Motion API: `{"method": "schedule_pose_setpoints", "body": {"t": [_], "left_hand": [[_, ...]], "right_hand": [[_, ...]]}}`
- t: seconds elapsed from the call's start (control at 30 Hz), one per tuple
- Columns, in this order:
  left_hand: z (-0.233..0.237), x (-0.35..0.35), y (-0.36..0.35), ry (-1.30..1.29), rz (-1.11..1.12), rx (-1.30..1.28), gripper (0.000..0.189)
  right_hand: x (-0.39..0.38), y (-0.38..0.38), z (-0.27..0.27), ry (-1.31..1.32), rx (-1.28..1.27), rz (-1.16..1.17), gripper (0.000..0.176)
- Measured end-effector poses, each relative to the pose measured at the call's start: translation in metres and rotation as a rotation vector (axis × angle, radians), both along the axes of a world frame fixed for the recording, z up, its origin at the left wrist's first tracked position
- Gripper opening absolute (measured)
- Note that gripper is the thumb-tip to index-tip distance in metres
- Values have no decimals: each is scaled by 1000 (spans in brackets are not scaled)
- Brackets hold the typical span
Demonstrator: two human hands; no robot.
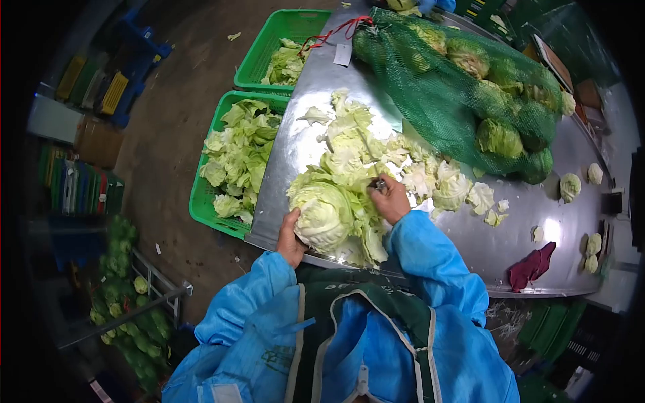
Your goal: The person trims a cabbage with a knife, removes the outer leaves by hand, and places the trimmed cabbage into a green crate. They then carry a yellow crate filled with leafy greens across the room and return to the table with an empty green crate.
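We count 2 green crates: lower crate [197, 209] at 10 o'clock, upper crate [259, 57] at 11 o'clock. Steel table [510, 235]: 1. Net bag [463, 94] at 2 o'clock: 1, with at least 7 heads seen through the mesh and the rest hidden. Whole head [322, 213] at centre: 1. Hands: 2, the left hand [290, 235] and the right hand [392, 199], which holds 1 small metal tool [380, 183]. Trimmed pieces [570, 187] at 3 o'clock: about 5. Red cloth [531, 265] at 4 o'clock: 1. White tag [342, 54] at 12 o'clock: 1.
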State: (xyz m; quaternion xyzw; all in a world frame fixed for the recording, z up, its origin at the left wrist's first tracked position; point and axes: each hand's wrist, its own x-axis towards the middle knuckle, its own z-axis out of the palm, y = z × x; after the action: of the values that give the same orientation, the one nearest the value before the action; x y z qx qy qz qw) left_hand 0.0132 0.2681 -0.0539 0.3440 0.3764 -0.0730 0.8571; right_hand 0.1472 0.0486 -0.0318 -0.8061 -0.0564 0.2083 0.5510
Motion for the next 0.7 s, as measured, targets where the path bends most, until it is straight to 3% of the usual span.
{"method": "schedule_pose_setpoints", "body": {"t": [0.07, 0.1, 0.13, 0.2, 0.3, 0.43, 0.53, 0.57, 0.6, 0.67, 0.7], "left_hand": [[19, 3, -3, 44, 23, -198, 64], [26, 5, -5, 92, 20, -201, 65], [25, 5, -7, 96, 25, -199, 65], [24, 8, -9, 0, 41, -359, 67], [29, 14, -14, 69, 55, -337, 68], [31, 13, -7, 61, 18, -329, 66], [31, 15, 1, 94, -25, 432, 62], [37, 16, 4, 66, 5, 722, 71], [43, 22, 9, 72, -2, 725, 71], [52, 36, 19, -238, -541, 1404, 85], [55, 41, 17, -206, -730, 1333, 84]], "right_hand": [[9, -14, 16, -26, -120, -122, 22], [7, -20, 35, 104, -12, -78, 38], [-2, -13, 37, 109, -10, -73, 38], [-22, 10, 38, -62, 87, 164, 59], [-27, 30, 2, -57, 84, 201, 68], [-16, 25, -18, 192, 291, 152, 60], [-18, 23, -17, 156, 283, 155, 58], [-19, 23, -17, 158, 286, 153, 58], [-21, 24, -18, 122, 300, 136, 57], [-28, 24, -22, 104, 309, 125, 56], [-30, 24, -26, 124, 319, 91, 52]]}}
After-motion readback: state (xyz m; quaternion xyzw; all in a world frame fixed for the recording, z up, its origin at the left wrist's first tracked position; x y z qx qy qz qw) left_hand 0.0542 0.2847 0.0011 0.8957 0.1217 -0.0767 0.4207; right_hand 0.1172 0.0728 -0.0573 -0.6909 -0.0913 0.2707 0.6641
